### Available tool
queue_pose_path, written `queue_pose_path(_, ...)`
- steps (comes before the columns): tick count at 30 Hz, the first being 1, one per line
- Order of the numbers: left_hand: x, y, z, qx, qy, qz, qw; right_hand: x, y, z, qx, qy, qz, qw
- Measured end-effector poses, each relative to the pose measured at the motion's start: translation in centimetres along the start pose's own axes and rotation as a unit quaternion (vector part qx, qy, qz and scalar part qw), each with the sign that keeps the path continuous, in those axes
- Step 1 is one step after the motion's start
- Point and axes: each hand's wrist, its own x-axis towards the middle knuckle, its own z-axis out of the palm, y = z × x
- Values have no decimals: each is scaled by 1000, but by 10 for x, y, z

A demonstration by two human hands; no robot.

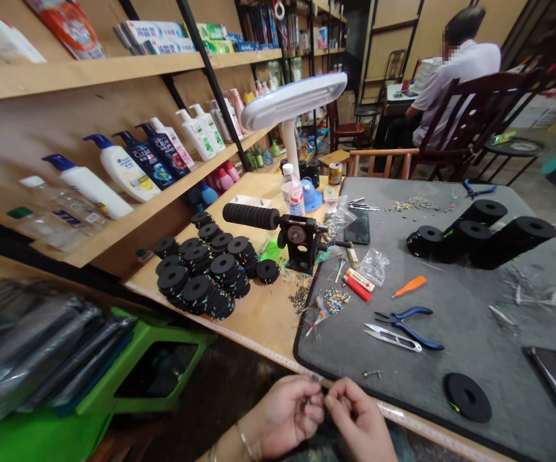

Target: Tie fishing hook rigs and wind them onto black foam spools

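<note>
I see my left hand (285, 414) and right hand (355, 417) meeting at the table (259, 314) edge, each grip pinching one tiny piece (315, 378), too small to identify. A black foam disc (467, 397) lies near on the grey mat (451, 308).

Bare hands (323, 417), thin bracelet (245, 443) on left wrist.
</note>
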Motion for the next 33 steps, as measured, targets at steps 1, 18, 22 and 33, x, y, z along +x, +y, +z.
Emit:
queue_pose_path(1,0,0,1,10,3,3,1000,0,0,0,-1,5,1,1000)
queue_pose_path(18,7,-15,-8,271,90,133,949,4,-6,0,80,13,78,994)
queue_pose_path(22,5,-15,-6,339,88,137,927,5,-10,0,85,25,90,992)
queue_pose_path(33,1,-13,0,365,63,182,911,6,-14,-4,139,31,115,983)
